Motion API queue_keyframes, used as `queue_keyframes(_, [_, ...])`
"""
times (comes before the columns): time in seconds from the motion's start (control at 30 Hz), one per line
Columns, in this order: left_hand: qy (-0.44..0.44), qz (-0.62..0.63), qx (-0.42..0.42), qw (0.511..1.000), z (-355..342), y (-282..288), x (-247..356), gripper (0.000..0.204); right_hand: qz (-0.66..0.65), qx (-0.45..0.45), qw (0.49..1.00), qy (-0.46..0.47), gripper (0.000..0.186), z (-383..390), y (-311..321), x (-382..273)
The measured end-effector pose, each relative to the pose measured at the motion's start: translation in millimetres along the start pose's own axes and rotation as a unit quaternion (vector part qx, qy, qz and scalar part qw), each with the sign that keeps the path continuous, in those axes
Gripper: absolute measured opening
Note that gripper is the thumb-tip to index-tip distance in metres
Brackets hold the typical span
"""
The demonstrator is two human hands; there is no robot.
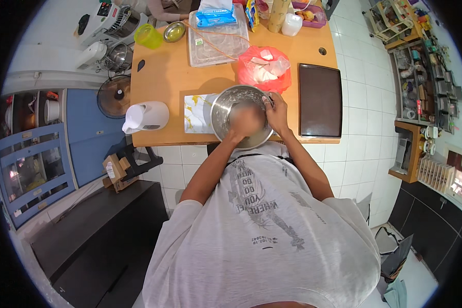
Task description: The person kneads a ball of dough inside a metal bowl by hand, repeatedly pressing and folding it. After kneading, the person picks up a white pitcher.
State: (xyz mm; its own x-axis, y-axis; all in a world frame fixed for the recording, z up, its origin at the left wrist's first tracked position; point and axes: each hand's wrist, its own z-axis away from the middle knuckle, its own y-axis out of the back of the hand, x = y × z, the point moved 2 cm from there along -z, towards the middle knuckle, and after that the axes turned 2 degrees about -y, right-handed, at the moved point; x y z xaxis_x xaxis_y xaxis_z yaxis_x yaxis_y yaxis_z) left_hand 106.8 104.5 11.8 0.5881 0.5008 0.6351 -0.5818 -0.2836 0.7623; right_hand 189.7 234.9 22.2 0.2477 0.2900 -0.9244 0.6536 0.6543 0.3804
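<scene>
A shiny steel mixing bowl (220, 112) sits at the table's near edge, tilted toward me, with pale residue on its inner wall. Down inside it is my left hand (245, 122), smeared by motion, so its fingers and anything in them cannot be made out. At the bowl's right side, my right hand (277, 114) grips the rim, fingers curled over it. Just beyond the bowl rests a red plastic bag (245, 77) holding white packets or powder. A white marble-patterned board (196, 114) lies to the left, partly behind the bowl.
On the wooden table (164, 77), a white electric kettle (151, 115) stands left and a dark tray (321, 100) lies right. Farther back are a clear plastic box (210, 49), wipes (215, 18), a green cup (148, 37) and a small metal bowl (174, 32). Another person's arm (164, 13) shows beyond.
</scene>
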Motion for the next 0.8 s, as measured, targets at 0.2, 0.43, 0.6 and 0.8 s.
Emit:
queue_keyframes(0.2, [0.054, 0.147, 0.118, 0.981, 3, 4, -25, 0.036, 0.000, 0.009, 1.000, 0.025, 0.018, 0, 0, -1])
queue_keyframes(0.43, [-0.075, -0.094, 0.107, 0.987, 39, 36, 8, 0.051, 0.001, 0.002, 1.000, 0.013, 0.018, -3, -1, 2])
queue_keyframes(0.6, [-0.028, -0.034, -0.019, 0.999, 35, 33, -7, 0.050, 0.006, -0.011, 1.000, 0.006, 0.018, -3, -5, -2])
queue_keyframes(0.8, [-0.105, -0.084, 0.033, 0.990, 17, 7, -5, 0.039, -0.005, -0.022, 1.000, 0.003, 0.017, -3, -1, -14])
